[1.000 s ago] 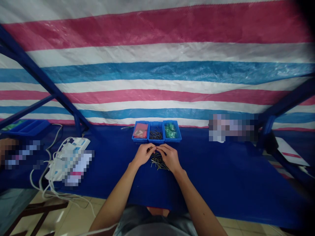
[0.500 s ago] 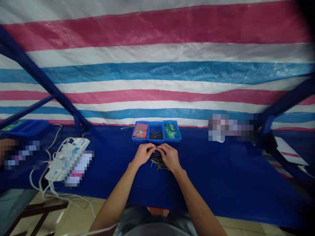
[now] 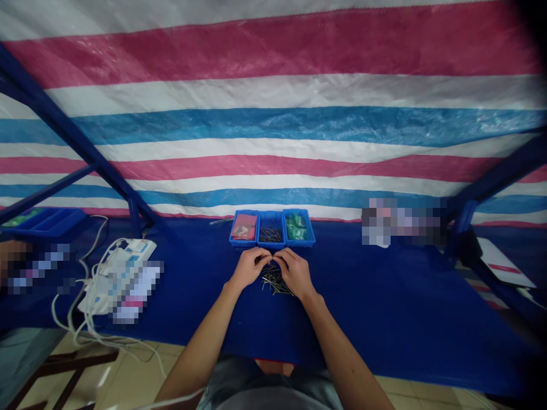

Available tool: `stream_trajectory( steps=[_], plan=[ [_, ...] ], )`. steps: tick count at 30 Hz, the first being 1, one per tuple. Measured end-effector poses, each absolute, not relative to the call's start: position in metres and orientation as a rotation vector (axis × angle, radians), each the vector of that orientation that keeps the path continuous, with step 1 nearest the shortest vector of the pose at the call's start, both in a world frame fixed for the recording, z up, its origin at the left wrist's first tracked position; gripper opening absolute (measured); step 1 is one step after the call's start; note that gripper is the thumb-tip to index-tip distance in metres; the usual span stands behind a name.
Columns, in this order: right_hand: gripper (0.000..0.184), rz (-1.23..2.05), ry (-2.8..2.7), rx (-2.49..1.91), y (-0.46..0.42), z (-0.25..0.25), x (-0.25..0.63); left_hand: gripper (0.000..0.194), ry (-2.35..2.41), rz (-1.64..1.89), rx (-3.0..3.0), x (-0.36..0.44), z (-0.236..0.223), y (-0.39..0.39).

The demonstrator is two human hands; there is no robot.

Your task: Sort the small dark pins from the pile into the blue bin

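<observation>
My left hand [image 3: 249,267] and my right hand [image 3: 296,270] meet fingertip to fingertip over the blue table, both closed in a pinch. Whatever sits between the fingertips is too small to make out. Under and between them lies a loose pile of thin metal pins that look like nails or screws [image 3: 276,282]. Just beyond the hands stand three joined blue bins. The left bin [image 3: 243,244] holds reddish-pink packets [image 3: 244,225], the middle bin [image 3: 272,245] dark thin metal pieces [image 3: 270,232], and the right bin [image 3: 300,244] green plastic bags [image 3: 296,226].
Left on the table [image 3: 363,319] are a white power strip [image 3: 139,250] with tangled cables and a blurred-out item. Another blue tray [image 3: 55,225] and part of another person [image 3: 12,256] are at far left. A striped tarp [image 3: 273,131] hangs behind; blue metal posts [image 3: 132,213] flank it.
</observation>
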State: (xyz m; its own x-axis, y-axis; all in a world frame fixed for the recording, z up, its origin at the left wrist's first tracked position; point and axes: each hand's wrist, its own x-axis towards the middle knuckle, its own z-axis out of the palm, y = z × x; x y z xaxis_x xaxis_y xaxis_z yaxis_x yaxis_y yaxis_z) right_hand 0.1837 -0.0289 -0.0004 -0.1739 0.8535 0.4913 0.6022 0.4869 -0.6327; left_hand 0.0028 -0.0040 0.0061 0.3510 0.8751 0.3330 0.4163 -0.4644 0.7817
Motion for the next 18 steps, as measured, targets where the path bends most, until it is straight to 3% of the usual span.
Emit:
stream_trajectory(
  steps=[10, 18],
  plan=[
    [0.027, 0.372, -1.916, -1.290, -0.0288, -0.0020, 0.1829, 0.017, 1.115, 1.019, 2.020, 0.0030, 0.0042, -0.0038],
    [0.013, 0.444, -1.835, -1.187, -0.0267, -0.0023, 0.1875, 0.017, 1.117, 1.010, 1.961, 0.0028, 0.0064, -0.0039]
  ],
)
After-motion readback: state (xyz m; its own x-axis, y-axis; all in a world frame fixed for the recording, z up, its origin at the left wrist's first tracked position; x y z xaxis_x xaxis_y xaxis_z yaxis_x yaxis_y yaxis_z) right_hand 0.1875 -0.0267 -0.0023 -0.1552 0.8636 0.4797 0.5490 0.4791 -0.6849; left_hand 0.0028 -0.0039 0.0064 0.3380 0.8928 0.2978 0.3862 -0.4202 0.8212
